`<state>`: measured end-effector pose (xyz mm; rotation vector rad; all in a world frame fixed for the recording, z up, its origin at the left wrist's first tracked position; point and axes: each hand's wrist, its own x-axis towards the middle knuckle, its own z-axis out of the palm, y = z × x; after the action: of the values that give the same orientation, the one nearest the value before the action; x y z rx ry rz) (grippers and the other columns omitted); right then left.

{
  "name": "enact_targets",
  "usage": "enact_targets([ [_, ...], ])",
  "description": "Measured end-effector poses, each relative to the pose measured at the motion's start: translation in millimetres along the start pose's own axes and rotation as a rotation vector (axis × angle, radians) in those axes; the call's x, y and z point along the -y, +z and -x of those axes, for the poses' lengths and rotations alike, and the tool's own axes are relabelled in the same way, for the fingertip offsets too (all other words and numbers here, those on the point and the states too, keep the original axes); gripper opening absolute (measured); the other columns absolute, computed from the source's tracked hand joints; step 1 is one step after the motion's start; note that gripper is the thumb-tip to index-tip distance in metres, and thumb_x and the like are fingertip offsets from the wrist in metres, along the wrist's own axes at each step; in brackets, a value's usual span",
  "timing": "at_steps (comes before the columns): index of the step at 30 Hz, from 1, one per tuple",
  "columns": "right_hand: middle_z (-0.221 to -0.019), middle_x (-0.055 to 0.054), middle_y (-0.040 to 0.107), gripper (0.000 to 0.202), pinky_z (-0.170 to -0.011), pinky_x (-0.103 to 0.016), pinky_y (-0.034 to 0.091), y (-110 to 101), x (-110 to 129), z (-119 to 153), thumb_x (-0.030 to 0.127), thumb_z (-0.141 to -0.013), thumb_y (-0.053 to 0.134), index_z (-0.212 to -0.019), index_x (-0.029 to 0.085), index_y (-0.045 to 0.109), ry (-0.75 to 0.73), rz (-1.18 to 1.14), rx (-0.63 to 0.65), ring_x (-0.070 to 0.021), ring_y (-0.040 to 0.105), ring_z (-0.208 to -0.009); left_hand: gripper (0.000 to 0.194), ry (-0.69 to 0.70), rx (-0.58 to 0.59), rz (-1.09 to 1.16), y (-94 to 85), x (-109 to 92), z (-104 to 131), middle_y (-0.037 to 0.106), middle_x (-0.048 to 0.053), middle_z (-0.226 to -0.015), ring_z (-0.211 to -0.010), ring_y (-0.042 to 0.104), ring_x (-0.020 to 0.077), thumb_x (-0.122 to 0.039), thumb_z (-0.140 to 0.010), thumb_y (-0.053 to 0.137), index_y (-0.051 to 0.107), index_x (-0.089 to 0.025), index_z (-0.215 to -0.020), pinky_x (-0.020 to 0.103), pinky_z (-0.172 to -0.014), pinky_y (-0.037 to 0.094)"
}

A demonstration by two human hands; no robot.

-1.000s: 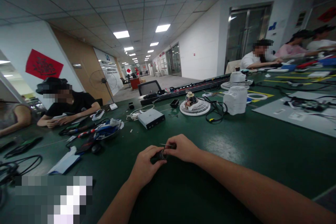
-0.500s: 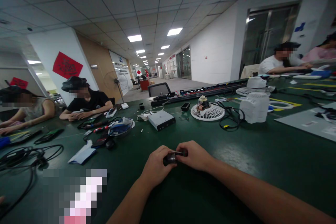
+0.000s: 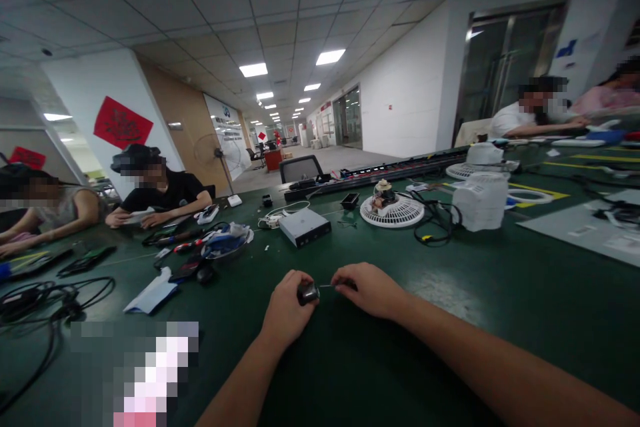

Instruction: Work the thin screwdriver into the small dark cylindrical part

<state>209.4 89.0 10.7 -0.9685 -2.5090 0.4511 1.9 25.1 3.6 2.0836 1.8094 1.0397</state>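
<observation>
Where both hands (image 3: 325, 297) grip, it (image 3: 308, 293) looks small, dark, rounded.

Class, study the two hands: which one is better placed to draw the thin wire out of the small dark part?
Probably the right hand: its fingers already pinch the thin wire, while the left hand grips the small dark part.

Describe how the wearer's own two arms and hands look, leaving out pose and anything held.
Both forearms are bare up to the frame edge: no sleeves, gloves, watch or bracelet show. The left hand and the right hand carry no rings or markings that can be made out. The right forearm looks longer and broader, stretched by the wide lens.
</observation>
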Motion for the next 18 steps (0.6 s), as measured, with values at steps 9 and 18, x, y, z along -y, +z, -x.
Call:
enact_targets([
  [9, -0.091, -0.004, 0.071, 0.023, -0.074, -0.029, 0.043, -3.8, 6.0, 0.8, 0.028, -0.086, 0.055, -0.1, 0.026, 0.074, -0.073, 0.174, -0.019, -0.0204, 0.063, -0.084, 0.025, 0.045, 0.053, 0.007, 1.0, -0.7, 0.4, 0.065, 0.002, -0.093, -0.084, 0.062, 0.0208, -0.015, -0.069, 0.069, 0.064, -0.021, -0.092, 0.033, -0.075, 0.049],
  [18, -0.089, -0.001, 0.073, 0.021, -0.07, -0.027, 0.043, -0.2, -1.8, 0.5, 0.027, -0.082, 0.059, -0.096, 0.026, 0.075, -0.094, 0.065, 0.021, -0.0183, 0.065, -0.08, 0.023, 0.116, 0.1, -0.014, -3.0, -2.3, 0.0, 0.064, 0.003, -0.097, -0.089, 0.061, 0.0212, -0.014, -0.073, 0.065, 0.065, -0.022, -0.094, 0.032, -0.077, 0.048],
])
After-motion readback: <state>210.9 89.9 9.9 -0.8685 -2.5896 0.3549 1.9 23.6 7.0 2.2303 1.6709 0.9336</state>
